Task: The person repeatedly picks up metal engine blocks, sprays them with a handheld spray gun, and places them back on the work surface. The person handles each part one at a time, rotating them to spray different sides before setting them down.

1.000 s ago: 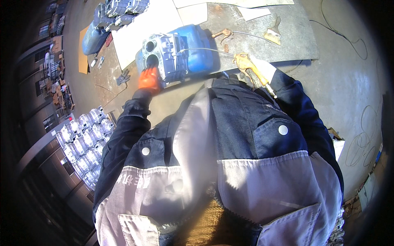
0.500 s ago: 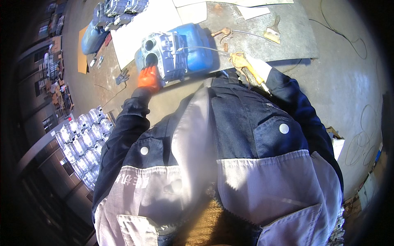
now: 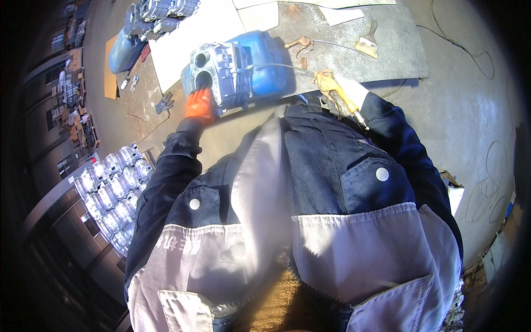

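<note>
1. A grey metal bench [image 3: 387, 55] lies just beyond both hands, with a white sheet [image 3: 193, 39] beyond the left hand and a scraper [image 3: 368, 44] beyond the right; bare concrete floor [image 3: 470, 127] spreads to the right
2. Rows of shiny castings [image 3: 110, 193] fill a rack well to the left of the left hand
3. The left hand [image 3: 200, 106], in an orange glove, presses flat against the near face of the grey casting [image 3: 221, 69], which lies on a blue drum [image 3: 260, 66]
4. The right hand [image 3: 331, 86] is closed round a thin wand [image 3: 348, 105]
5. Against the earlier frames, both hands and the casting keep the same places
</note>
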{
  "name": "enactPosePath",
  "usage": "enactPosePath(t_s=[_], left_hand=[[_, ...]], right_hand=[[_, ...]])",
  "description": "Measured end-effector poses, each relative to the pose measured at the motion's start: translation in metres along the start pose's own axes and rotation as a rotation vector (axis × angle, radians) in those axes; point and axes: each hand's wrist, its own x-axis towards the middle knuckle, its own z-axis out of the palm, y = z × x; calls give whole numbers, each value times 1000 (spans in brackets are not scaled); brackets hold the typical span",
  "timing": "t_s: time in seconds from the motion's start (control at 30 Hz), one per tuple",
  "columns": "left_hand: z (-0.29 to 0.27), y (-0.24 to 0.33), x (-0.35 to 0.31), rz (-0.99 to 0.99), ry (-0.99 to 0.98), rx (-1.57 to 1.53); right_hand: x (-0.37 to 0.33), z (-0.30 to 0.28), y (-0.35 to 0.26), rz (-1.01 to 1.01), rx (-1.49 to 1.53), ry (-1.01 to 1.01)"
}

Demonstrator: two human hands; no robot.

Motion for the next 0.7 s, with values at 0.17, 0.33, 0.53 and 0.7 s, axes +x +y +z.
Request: enactPosePath(t_s=[0.17, 0.33, 0.53, 0.7], left_hand=[[2, -1, 0, 1, -15, 29], [-2, 0, 0, 26, 11, 27], [-15, 6, -2, 3, -28, 3], [-13, 6, -1, -13, -20, 29]], right_hand=[[0, -3, 0, 19, -16, 80], [7, -9, -2, 14, -117, -44], [6, -1, -3, 48, -120, 73], [7, 16, 0, 33, -38, 204]])
